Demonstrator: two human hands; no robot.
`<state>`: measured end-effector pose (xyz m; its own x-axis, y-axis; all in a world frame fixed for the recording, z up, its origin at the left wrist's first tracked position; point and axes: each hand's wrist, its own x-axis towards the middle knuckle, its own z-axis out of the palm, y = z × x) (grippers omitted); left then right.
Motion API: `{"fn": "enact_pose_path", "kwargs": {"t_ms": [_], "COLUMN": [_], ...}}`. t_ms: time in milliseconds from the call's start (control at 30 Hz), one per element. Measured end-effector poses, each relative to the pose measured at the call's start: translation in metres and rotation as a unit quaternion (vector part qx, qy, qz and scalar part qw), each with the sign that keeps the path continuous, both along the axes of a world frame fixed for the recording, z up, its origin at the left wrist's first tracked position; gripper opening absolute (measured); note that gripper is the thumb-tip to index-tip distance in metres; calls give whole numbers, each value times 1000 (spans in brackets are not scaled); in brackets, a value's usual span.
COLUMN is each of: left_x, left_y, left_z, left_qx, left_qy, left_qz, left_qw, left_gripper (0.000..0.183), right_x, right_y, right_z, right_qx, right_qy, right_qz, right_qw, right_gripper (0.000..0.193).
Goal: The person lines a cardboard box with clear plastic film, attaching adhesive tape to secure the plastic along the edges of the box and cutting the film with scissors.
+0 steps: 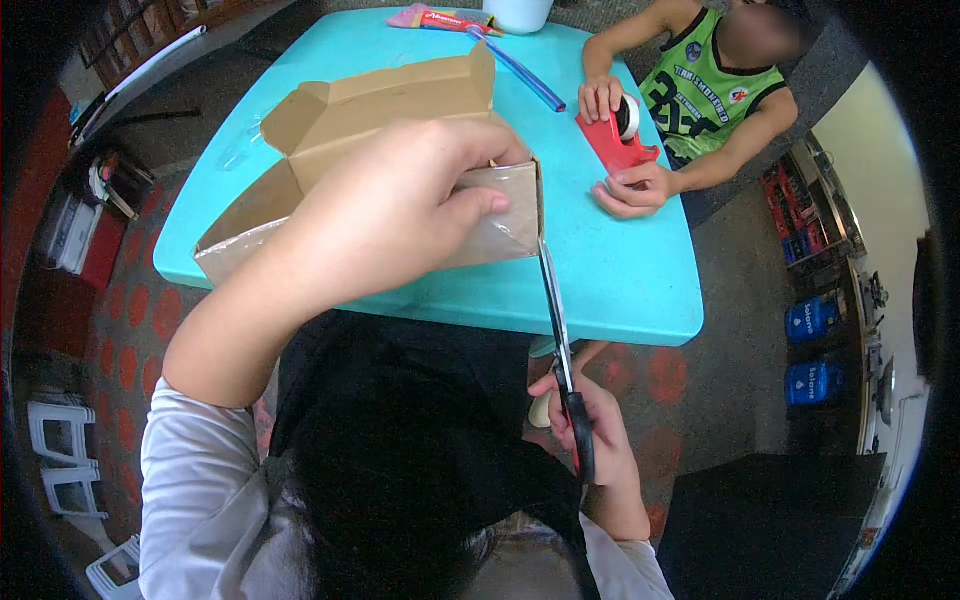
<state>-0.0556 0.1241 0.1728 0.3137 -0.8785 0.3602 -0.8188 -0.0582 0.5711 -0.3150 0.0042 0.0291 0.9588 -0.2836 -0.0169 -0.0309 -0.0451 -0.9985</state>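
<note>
An open brown cardboard box [395, 105] lies at the near side of the turquoise table, its lid flap folded up and away from me. Clear shiny tape or film covers its near wall. My left hand [420, 185] grips the box's right end, thumb on the near wall and fingers over the rim. Below the table's front edge, my right hand [605, 430] holds black-handled scissors [556, 310]. Their blades point up and reach the box's right corner; whether they are cutting into it, I cannot tell.
Across the turquoise table [640, 295], a person in a green jersey [690, 85] holds a red tape dispenser [612, 145]. Toward the back lie a blue stick-like item [530, 80], a colourful packet [440, 20] and a white container [518, 12]. White stools [65, 435] stand at the left.
</note>
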Motion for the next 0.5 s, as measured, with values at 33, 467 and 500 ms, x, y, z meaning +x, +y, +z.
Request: {"fn": "enact_pose_path", "kwargs": {"t_ms": [33,467,500], "left_x": [0,-1,-1], "left_y": [0,-6,-5], "left_z": [0,-7,-8], "left_qx": [-1,0,0], "left_qy": [-5,-27,-27], "left_qz": [1,7,7], "left_qw": [1000,1000,1000], "left_gripper": [22,25,25], "right_x": [-1,2,2], "right_y": [0,6,6], "right_z": [1,13,13], "right_qx": [0,-1,8], "right_qy": [1,73,69], "right_qz": [0,-41,-40], "right_qw": [1000,997,997], "right_gripper": [44,39,38]}}
